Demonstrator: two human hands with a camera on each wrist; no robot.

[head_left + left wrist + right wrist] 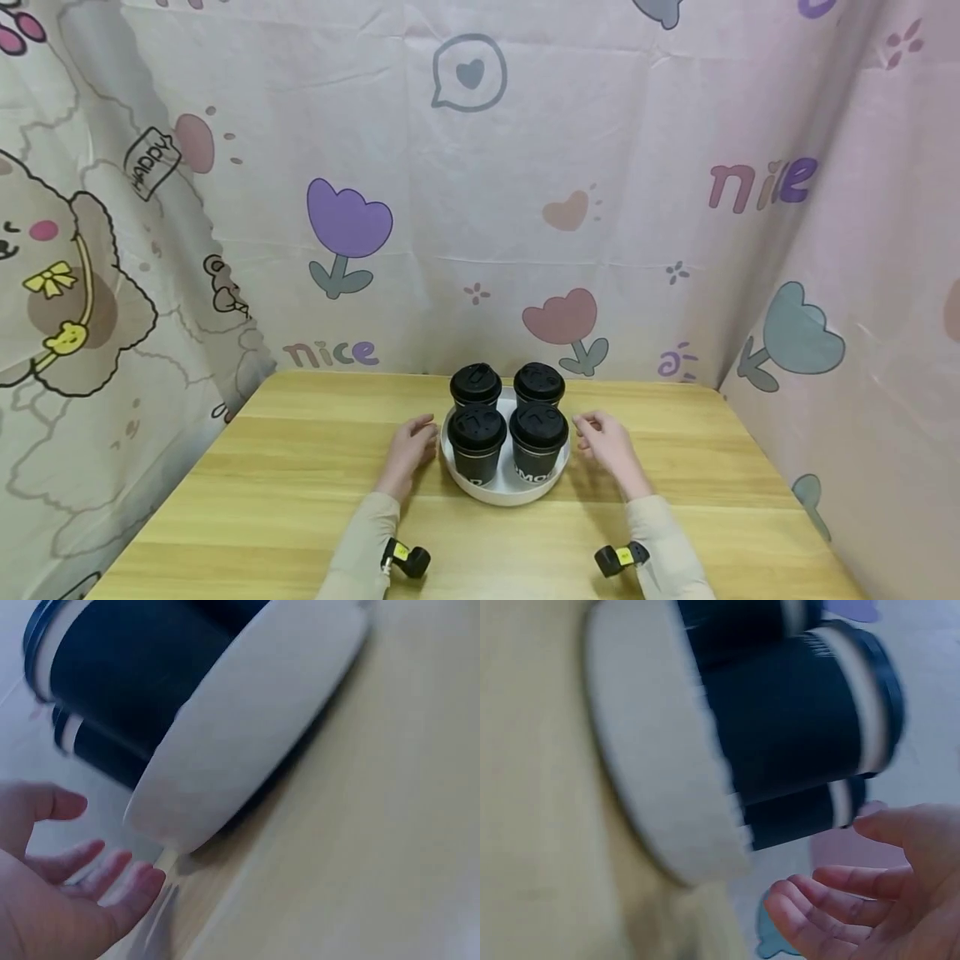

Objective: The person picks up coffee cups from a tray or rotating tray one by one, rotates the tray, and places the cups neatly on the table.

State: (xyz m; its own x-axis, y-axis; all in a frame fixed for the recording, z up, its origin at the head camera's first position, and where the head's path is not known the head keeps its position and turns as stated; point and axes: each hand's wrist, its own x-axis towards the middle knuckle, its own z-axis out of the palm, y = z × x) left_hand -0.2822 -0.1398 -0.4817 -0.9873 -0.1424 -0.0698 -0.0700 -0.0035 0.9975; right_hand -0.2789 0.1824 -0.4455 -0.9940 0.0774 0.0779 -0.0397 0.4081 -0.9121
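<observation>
The left hand is open, its fingers slightly bent and parted from the thumb, holding nothing; the wrist view shows a small gap between its fingertips and the wall of the dish. The right hand mirrors it on the other side, likewise relaxed and ungripping, fingers softly curved just beside the dish. Between the two hands sits the round white dish, flat on the table, with a smooth, matte-looking upright wall. Four dark, tapering cups stand upright in it, two by two: a near left cup and a near right cup, both with white lettering low on their sides, and behind them a far left cup and a far right cup, partly hidden. Each wears a round black lid with raised shapes on top, and the wrist views show a pale band under the lids. Pale cloth sleeves cover the forearms, each carrying a small black device with a yellow label. The table has a yellowish wood grain running left to right. On the far side and at left and right hangs a creased, pale curtain printed with rounded tulips, hearts and lettering.
</observation>
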